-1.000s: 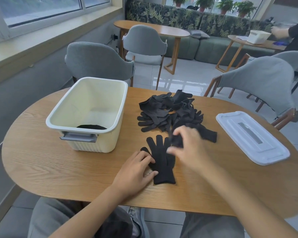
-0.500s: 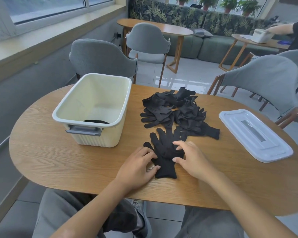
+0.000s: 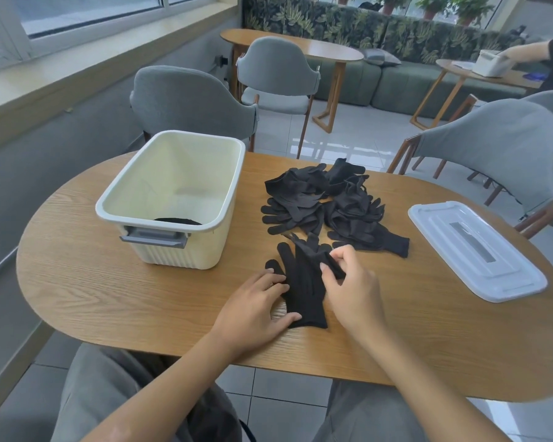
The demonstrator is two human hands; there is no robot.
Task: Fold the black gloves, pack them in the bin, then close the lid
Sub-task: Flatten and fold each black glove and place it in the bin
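Head view: left hand (image 3: 253,309) flat pressing glove (image 3: 304,288), right hand (image 3: 348,282) pinching its finger; risks bunching if pulled unevenly.

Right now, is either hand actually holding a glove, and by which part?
Yes. The right hand pinches the black glove by its finger end, lifting it off the table. The left hand only presses flat on the glove's cuff side.
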